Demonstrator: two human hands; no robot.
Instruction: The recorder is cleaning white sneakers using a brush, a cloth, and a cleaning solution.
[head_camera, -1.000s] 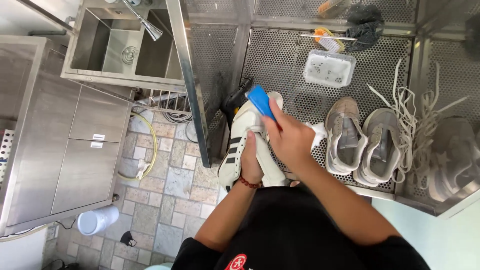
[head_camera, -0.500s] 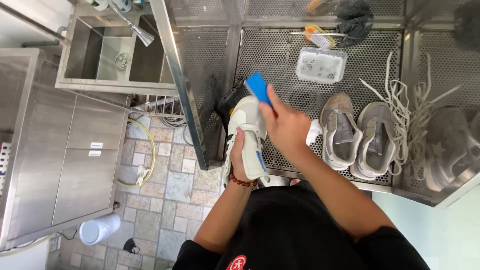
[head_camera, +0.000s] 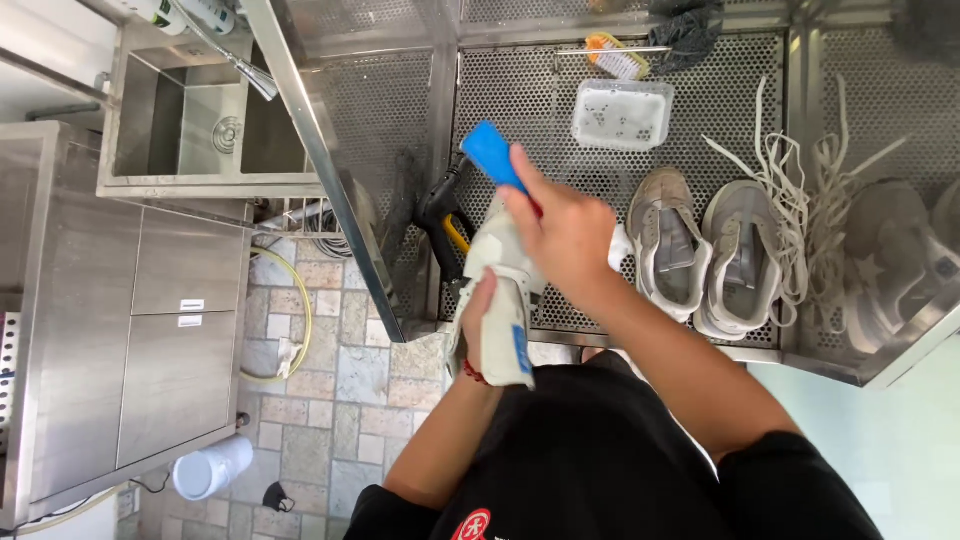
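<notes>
My left hand (head_camera: 478, 322) is inside a white sneaker (head_camera: 505, 300), gripping it from within and holding it upright over the front edge of the perforated metal bench (head_camera: 520, 110). My right hand (head_camera: 565, 230) is shut on a blue-handled brush (head_camera: 492, 155) pressed against the sneaker's toe end. Only the brush handle shows; its bristles are hidden behind the shoe and fingers.
Two worn pale sneakers (head_camera: 700, 250) lie on the bench to the right, with loose white laces (head_camera: 800, 190) and another shoe (head_camera: 895, 255). A white tray (head_camera: 620, 113) and an orange brush (head_camera: 615, 55) sit behind. A steel sink (head_camera: 190, 130) and cabinet (head_camera: 150, 330) stand left; black spray gun (head_camera: 440, 205).
The sneaker has turned more upright in my left hand, and my right hand with the blue brush has shifted up along the shoe towards its toe.
</notes>
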